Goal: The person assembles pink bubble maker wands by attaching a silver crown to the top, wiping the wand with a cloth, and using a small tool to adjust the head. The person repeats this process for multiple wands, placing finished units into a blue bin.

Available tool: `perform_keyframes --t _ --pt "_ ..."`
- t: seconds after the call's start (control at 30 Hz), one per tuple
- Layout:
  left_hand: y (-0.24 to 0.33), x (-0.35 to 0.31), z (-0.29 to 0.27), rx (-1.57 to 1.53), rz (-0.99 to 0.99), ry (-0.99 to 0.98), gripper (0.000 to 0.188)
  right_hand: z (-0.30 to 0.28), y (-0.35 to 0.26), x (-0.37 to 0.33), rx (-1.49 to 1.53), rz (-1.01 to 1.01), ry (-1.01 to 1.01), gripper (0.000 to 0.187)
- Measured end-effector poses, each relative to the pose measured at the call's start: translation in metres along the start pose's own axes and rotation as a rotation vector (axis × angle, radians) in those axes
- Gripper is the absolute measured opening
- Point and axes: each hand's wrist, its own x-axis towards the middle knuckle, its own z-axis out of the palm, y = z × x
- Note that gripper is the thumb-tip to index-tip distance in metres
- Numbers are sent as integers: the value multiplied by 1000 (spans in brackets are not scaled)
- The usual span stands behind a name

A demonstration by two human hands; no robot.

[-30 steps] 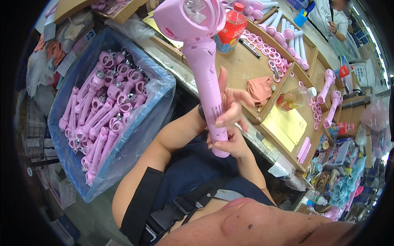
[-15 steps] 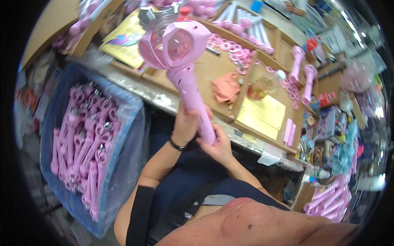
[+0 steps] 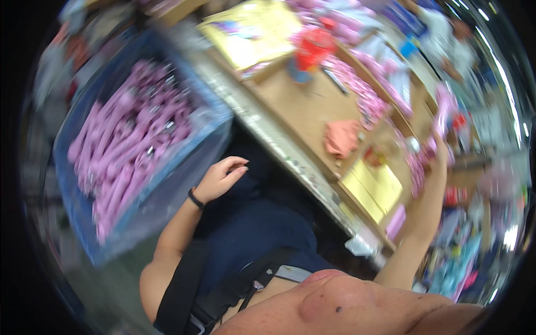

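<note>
My left hand (image 3: pixel 220 177) hovers in front of my body, near the blue-lined bin (image 3: pixel 209 125). Its fingers are loosely bent, the thumb stands apart, and it holds nothing. Stretched far to the right over the table, my right hand (image 3: pixel 439 149) is at a pink wand handle (image 3: pixel 445 106). Motion smears its fingers, so whether they grip the handle is unclear. Many pink wand pieces (image 3: pixel 125 131) with shiny metal bits lie heaped in the bin. The round-headed pink wand seen earlier cannot be picked out now.
Partitioned cardboard trays (image 3: pixel 290 106) cover the table, holding pink rings (image 3: pixel 365 97), an orange cloth (image 3: pixel 341 138), yellow paper (image 3: pixel 371 190) and a blurred red-and-blue container (image 3: pixel 312 50). A yellow printed bag (image 3: pixel 251 30) lies at the back. Another person (image 3: pixel 446 44) sits at the far right.
The round-headed pink wand has left both hands. My left hand has moved left and down from it; my right has swung far right to the handles. The view has shifted.
</note>
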Motion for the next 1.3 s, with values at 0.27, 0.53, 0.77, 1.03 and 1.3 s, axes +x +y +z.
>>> perform_keyframes --t 0.27,0.53,0.77,1.03,1.3 --pt "7 -53 -56 -151 -116 178 24 -32 47 118 -100 59 67 28" --pt "-78 -18 -274 -175 -201 660 23 -38 72 82 -51 -32 128 34" --pt "-205 -3 -446 583 -669 1196 41 -79 100 -118 -352 -176 312 31" --pt "-211 -21 -476 1259 -1056 813 34 -122 71 -276 -543 -431 774 26" --pt "-167 -42 -430 1634 -612 611 44 82 54 -200 -475 -645 305 20"
